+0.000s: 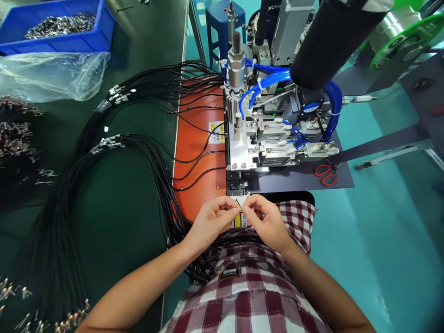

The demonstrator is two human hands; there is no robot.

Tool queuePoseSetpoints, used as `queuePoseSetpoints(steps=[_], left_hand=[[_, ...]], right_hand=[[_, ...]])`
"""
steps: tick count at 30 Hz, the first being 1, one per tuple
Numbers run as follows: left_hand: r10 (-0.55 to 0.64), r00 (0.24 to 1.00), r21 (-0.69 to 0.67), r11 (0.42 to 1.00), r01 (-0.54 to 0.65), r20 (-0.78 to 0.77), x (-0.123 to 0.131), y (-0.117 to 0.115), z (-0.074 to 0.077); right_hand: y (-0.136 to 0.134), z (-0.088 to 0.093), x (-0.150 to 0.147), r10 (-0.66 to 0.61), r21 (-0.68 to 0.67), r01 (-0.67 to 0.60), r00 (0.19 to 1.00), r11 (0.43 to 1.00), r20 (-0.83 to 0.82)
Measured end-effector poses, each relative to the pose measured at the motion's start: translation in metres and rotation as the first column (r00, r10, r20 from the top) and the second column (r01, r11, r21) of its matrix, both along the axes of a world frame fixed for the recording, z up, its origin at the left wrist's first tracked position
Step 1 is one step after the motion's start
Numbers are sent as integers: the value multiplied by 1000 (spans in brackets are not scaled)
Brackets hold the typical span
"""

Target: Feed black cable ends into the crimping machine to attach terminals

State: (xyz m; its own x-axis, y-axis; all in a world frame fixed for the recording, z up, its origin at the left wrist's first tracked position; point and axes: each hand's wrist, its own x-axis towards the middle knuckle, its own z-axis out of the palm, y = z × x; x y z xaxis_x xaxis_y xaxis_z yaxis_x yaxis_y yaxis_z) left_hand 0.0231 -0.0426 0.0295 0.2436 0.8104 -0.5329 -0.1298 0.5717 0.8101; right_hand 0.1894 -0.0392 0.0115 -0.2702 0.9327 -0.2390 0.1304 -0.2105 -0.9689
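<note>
My left hand (218,216) and my right hand (265,219) meet fingertip to fingertip in front of my checked clothing. Both are closed in a pinch on thin wires (240,209), of which only a tiny light-coloured bit shows between the fingers. Behind them is a white and yellow warning label (237,221) on the front of the machine (239,155). Black cables (152,157) run from the machine across an orange cover (197,173), just left of my hands. More dark cables hang down close to my left wrist.
On the dark green table (118,222) lie cable bundles with white connectors (120,94). A blue bin (104,32) of small metal parts and a clear plastic bag (79,76) are at the back left. Red-handled scissors (326,175) rest right of the machine. A blue stool (220,23) stands behind.
</note>
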Motion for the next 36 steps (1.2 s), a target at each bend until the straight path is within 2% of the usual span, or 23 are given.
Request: queuePoseSetpoints(steps=[3,5,12,19,23,28,32,36], left_hand=[[17,1000,-12,1000,-17,9,0,1,1],[26,1000,-9,1000,-26,13,-1,1,1],[30,999,20,999,-31,31,-2,0,-2],[21,999,14,1000,-21,39,-3,2,-1],[27,999,26,999,-28,31,-4,2,-3],[28,999,40,999,-30,44,-4,-1,-4],[20,999,52,998,-22,49,-4,-2,-3],[11,998,62,998,-15,59,-4,-1,-1]], right_hand=[[-1,-2,2,-7,-93,0,998,996,-69],[-2,-3,2,-3,-88,-2,998,996,-61],[-5,-2,-4,-18,78,13,998,997,63],[-5,0,-1,-14,219,-28,982,975,187],[-7,-4,0,-31,147,5,984,989,178],[-3,-5,4,-82,54,78,995,995,60],[2,1,6,-51,-21,51,999,998,-18],[6,4,5,-45,-18,45,999,999,-30]])
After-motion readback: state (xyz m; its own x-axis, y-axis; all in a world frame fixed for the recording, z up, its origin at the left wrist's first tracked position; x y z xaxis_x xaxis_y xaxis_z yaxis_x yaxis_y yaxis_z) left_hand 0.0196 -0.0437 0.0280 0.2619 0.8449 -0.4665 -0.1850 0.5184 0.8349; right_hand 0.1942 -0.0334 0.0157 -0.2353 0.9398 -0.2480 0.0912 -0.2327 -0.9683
